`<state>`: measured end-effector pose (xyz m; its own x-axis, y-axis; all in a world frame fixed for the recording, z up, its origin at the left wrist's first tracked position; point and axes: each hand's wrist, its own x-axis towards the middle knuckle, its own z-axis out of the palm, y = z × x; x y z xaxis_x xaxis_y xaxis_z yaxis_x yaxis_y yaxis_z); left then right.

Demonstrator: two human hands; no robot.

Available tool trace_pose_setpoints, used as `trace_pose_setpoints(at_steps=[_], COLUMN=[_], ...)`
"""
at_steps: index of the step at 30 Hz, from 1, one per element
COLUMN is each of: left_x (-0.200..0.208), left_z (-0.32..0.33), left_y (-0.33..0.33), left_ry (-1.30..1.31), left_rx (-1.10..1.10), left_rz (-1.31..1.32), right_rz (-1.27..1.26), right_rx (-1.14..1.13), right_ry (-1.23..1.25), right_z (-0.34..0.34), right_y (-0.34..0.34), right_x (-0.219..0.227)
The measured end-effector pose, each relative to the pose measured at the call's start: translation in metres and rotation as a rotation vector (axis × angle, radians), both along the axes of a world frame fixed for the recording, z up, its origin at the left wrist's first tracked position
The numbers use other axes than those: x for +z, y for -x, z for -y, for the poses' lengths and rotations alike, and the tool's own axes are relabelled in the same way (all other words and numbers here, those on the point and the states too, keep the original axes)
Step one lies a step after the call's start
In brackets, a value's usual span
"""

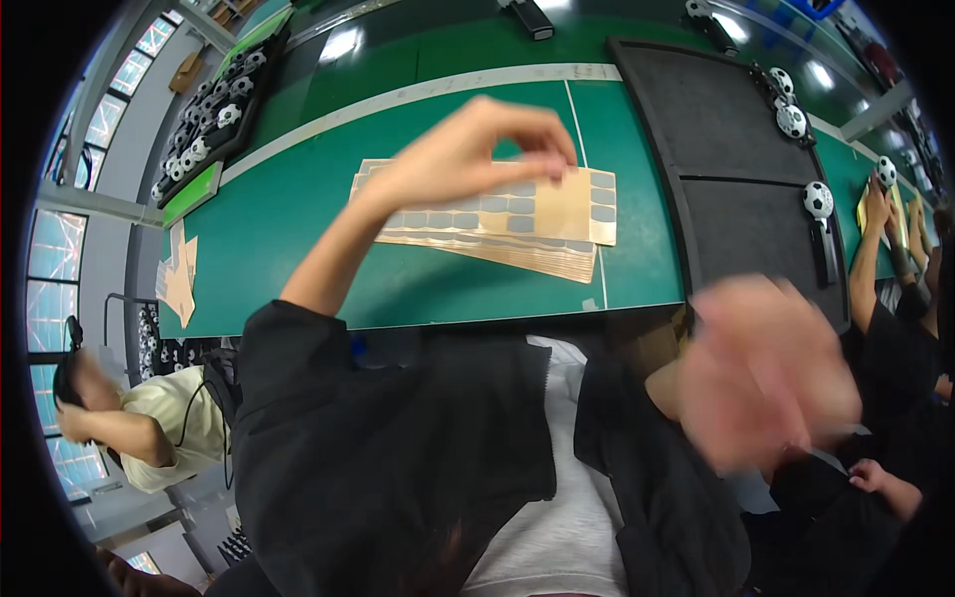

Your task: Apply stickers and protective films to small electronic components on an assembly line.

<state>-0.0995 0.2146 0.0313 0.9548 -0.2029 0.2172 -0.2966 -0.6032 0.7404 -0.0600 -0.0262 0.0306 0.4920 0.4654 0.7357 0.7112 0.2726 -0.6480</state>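
A fanned stack of tan backing sheets [565,214] with rows of grey rounded stickers lies on the green table. Some places on the top sheet are bare. Above it is my left hand [468,149], its thumb and fingertips brought together near the sheet's far edge. Whatever may be in that pinch is too small to make out. My right hand [771,373] is raised off the table's near right edge, close to the camera. Motion smears its fingers, so I cannot see whether it holds anything.
A black tray [731,224] on the right carries football-patterned balls on black bodies [818,202]. Another rack [214,114] at the far left holds several more. Torn tan sheet pieces [179,274] lie at the table's left end. Co-workers' hands [878,204] are at the right; a seated person [164,428] is left.
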Motion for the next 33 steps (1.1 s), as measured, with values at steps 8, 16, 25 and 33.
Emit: trace_pose_setpoints(at_steps=[8, 16, 25, 33], left_x=[-0.036, -0.074, -0.146, -0.133], left_z=[-0.018, 0.158, 0.312, 0.286], left_y=[-0.245, -0.424, -0.480, -0.449], left_ry=[-0.246, -0.944, -0.811, -0.632], left_rx=[-0.155, -0.246, -0.522, -0.417], left_rz=[0.067, 0.552, 1.033, 0.909], right_rz=[-0.153, -0.120, -0.336, -0.183], right_rx=[-0.386, -0.356, -0.090, -0.181], right_ry=[0.518, 0.456, 0.330, 0.496], right_z=[-0.055, -0.051, -0.039, -0.023], right_y=[-0.072, -0.112, -0.091, -0.095], right_x=[-0.156, -0.158, -0.260, -0.198])
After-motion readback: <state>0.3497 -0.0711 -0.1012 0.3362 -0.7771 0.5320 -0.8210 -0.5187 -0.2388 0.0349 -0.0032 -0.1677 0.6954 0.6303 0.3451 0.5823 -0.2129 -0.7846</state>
